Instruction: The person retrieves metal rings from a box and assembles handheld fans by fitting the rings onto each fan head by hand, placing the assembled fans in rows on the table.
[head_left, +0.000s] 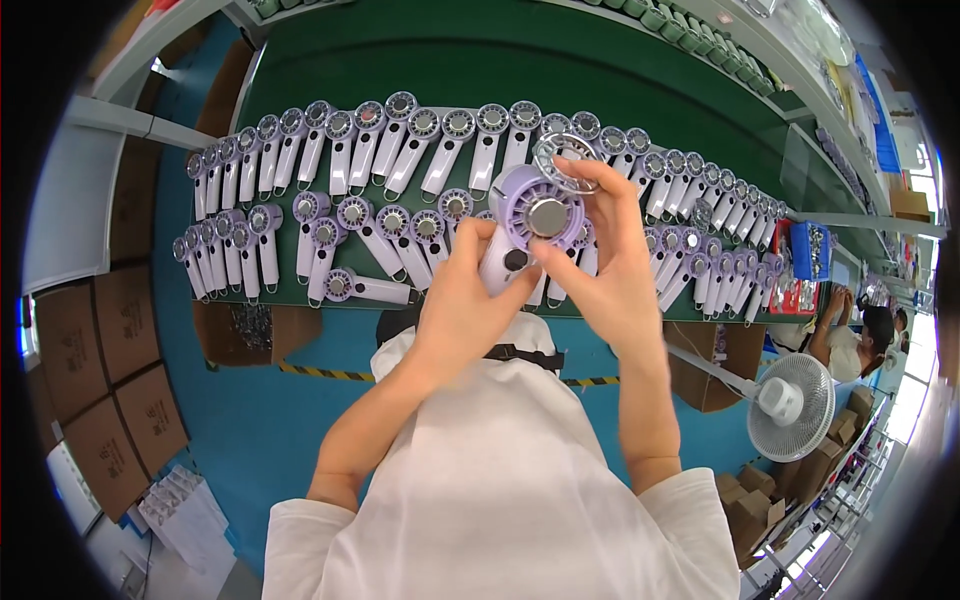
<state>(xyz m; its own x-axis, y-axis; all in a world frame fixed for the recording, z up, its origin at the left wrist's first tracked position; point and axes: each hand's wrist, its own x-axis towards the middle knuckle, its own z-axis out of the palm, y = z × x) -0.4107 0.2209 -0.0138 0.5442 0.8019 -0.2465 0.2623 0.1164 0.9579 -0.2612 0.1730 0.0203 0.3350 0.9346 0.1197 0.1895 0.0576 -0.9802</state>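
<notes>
A lavender and white handheld fan (pixel 518 204) is held up in front of me, its round head showing dark blades and a silver hub. My left hand (pixel 458 305) is closed around its white handle, thumb near a dark round button. In my right hand (pixel 617 270), the fingers grip a shiny ring-shaped grille (pixel 568 139) at the upper right of the fan head, tilted and partly overlapping it. The right thumb presses on the lower edge of the head. Whether the grille touches the head I cannot tell.
Rows of similar handheld fans (pixel 398 150) lie across the green table (pixel 400 60). At its right end stand a blue bin (pixel 810 250) and a red tray (pixel 797 297). A white standing fan (pixel 778 400) and cardboard boxes (pixel 125 325) are around; another person (pixel 860 345) sits at far right.
</notes>
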